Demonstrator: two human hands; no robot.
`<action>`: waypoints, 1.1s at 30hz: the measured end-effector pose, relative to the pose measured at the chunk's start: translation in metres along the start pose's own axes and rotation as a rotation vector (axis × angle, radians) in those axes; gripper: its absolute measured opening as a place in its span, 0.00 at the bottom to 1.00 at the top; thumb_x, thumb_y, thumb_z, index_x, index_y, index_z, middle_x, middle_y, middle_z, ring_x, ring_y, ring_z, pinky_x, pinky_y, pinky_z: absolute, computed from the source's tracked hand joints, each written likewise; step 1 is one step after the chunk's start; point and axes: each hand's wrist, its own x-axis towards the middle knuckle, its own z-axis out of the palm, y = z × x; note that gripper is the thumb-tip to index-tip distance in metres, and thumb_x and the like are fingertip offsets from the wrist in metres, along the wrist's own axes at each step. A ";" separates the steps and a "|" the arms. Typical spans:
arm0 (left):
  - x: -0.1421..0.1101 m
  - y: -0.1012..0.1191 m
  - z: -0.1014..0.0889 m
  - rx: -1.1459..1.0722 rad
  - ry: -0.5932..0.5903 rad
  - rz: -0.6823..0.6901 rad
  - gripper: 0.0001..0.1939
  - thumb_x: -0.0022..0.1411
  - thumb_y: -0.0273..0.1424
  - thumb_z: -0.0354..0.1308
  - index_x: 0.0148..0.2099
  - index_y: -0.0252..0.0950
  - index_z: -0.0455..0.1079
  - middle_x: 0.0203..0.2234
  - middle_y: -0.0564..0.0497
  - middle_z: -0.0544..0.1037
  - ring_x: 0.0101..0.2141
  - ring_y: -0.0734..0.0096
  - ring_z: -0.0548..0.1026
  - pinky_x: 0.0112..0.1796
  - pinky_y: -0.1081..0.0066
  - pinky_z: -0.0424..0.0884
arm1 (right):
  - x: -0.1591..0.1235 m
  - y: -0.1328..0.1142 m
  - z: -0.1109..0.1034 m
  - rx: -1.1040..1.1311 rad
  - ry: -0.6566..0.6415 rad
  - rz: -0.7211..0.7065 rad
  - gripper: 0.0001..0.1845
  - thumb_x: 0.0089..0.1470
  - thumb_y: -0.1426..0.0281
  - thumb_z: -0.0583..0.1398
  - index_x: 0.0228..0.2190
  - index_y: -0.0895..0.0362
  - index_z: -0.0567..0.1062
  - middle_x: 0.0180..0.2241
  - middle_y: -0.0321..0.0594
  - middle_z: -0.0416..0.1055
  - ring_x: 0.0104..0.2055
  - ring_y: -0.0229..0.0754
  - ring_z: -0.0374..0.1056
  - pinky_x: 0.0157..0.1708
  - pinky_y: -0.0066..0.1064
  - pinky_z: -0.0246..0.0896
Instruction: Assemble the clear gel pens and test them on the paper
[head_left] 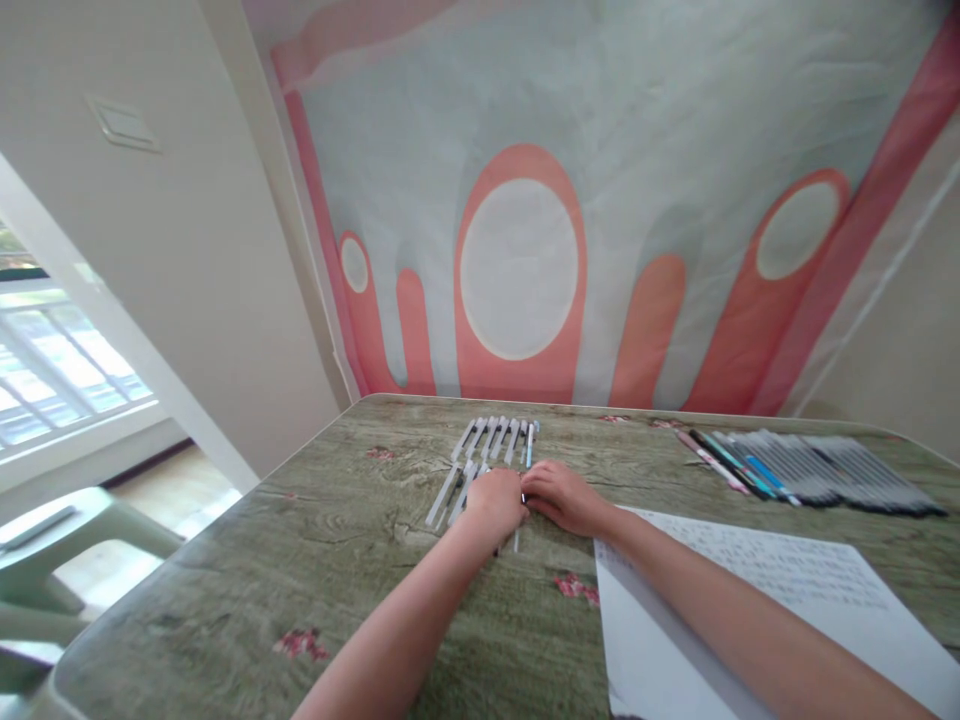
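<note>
Mostly whitish, slender pens (443,495)

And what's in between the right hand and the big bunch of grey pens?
Just bare table between the right hand and the grey pens, in the head view. The paper starts closer to you.

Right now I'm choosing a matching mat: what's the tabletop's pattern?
The tabletop: greenish wood grain, small reddish patches; head view.
</note>
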 end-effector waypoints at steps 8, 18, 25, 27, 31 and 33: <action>0.004 0.003 0.014 -0.039 0.031 0.047 0.18 0.45 0.32 0.58 0.41 0.33 0.67 0.36 0.42 0.74 0.39 0.59 0.73 0.37 0.68 0.69 | -0.002 0.003 0.002 -0.028 0.019 0.011 0.08 0.53 0.69 0.53 0.34 0.54 0.70 0.34 0.42 0.69 0.42 0.42 0.60 0.41 0.36 0.53; 0.006 0.004 0.020 -0.081 -0.003 0.014 0.23 0.43 0.29 0.57 0.45 0.30 0.61 0.37 0.40 0.73 0.39 0.58 0.72 0.37 0.68 0.68 | -0.002 0.004 0.002 -0.053 -0.004 0.037 0.05 0.52 0.68 0.54 0.29 0.56 0.69 0.32 0.41 0.68 0.41 0.42 0.59 0.39 0.34 0.53; 0.000 0.010 0.019 -0.101 -0.007 -0.001 0.27 0.40 0.28 0.58 0.46 0.27 0.59 0.36 0.38 0.74 0.39 0.57 0.73 0.37 0.68 0.69 | -0.004 0.006 0.000 -0.072 -0.030 -0.009 0.06 0.54 0.70 0.52 0.30 0.56 0.69 0.30 0.41 0.68 0.41 0.41 0.60 0.40 0.34 0.53; 0.000 0.011 0.018 -0.108 -0.013 -0.002 0.28 0.40 0.27 0.58 0.46 0.27 0.59 0.36 0.37 0.74 0.39 0.56 0.73 0.37 0.67 0.69 | -0.005 0.006 0.000 -0.072 -0.019 0.002 0.07 0.54 0.70 0.52 0.30 0.56 0.69 0.30 0.41 0.67 0.40 0.42 0.60 0.40 0.35 0.53; -0.001 0.014 0.019 -0.112 -0.038 -0.030 0.30 0.40 0.27 0.59 0.48 0.27 0.57 0.36 0.36 0.73 0.40 0.56 0.72 0.37 0.66 0.69 | -0.007 0.010 0.002 -0.028 0.105 0.098 0.11 0.55 0.70 0.49 0.38 0.57 0.68 0.35 0.45 0.66 0.40 0.43 0.60 0.40 0.36 0.56; -0.001 0.015 0.021 -0.111 -0.021 -0.037 0.30 0.41 0.27 0.58 0.49 0.28 0.57 0.36 0.36 0.74 0.39 0.55 0.73 0.37 0.65 0.68 | -0.006 0.014 0.003 0.010 0.220 0.181 0.14 0.56 0.69 0.47 0.41 0.56 0.67 0.37 0.45 0.65 0.40 0.43 0.60 0.40 0.37 0.57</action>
